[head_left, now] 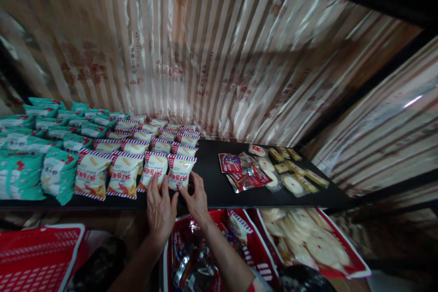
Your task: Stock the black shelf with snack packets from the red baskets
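Nearest, below the shelf (pixel 215 175), a red basket (pixel 165 260) sits under the right forearm with red packets (pixel 201 258) and a white bag (pixel 239 226) in it, so a sleeve or elbow swung low could snag its rim. Another basket (pixel 344 241), of round pale packets (pixel 321 237), stands beside it to the right. Above, at the shelf's front edge, the right hand (pixel 195 196) meets the lower right corner of the end snack bag (pixel 181 169), thumb in front and fingers along the side; whether they pinch it I cannot tell. The left hand (pixel 160 210) has its fingers extended and slightly parted against the front of the neighbouring snack bag (pixel 153 169). Both bags stand upright at the right end of the front row, close to that edge, so a pull or a brushing thumb could probably tip one off it. Pressing too hard might crush the contents or shove the rear rows (pixel 160 146) askew toward the back edge. Leftward, the teal bags (pixel 59 173) stand tightly packed, and a sideways push could run along the row into them. Toward the right end, the red pouches (pixel 242 171) lie loosely overlapped and would likely slide if knocked.
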`<state>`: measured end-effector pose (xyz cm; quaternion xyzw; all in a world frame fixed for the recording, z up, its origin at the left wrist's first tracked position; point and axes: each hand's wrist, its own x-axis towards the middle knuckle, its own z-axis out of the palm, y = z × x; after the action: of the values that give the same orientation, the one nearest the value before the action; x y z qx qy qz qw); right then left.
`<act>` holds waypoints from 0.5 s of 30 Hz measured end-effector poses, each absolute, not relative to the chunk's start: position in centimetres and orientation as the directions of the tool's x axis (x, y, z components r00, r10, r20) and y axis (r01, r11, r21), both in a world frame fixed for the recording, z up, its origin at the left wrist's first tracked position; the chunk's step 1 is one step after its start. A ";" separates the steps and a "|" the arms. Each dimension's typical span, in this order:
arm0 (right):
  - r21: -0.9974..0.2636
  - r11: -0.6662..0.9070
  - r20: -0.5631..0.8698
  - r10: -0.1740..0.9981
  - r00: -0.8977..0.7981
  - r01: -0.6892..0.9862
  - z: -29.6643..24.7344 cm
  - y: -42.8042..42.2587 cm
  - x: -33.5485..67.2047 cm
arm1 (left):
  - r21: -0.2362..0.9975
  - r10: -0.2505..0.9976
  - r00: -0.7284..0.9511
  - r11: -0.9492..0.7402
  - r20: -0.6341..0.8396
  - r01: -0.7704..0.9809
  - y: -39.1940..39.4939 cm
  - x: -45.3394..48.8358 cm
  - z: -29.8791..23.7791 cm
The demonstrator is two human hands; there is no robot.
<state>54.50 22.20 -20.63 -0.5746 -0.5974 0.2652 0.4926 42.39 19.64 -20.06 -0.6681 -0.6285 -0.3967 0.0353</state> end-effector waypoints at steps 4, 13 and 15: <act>-0.914 0.224 0.310 0.924 0.225 0.339 -20.5 20.8 55.0 | 0.431 0.768 -0.092 -0.252 0.633 0.866 19.2 42.9 -20.0; -0.885 0.087 0.307 0.848 0.431 0.457 -22.8 14.2 62.6 | 0.444 0.728 0.207 -0.590 0.654 0.675 16.7 47.6 -20.5; -0.835 0.023 0.326 0.825 0.461 0.549 -23.9 12.7 65.3 | 0.494 0.742 0.367 -0.656 0.561 0.571 16.2 49.0 -20.4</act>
<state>65.27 12.66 -23.93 -0.6857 -0.5012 0.1354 0.5102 49.02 16.20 -20.42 -0.8196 -0.4005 -0.3951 -0.1085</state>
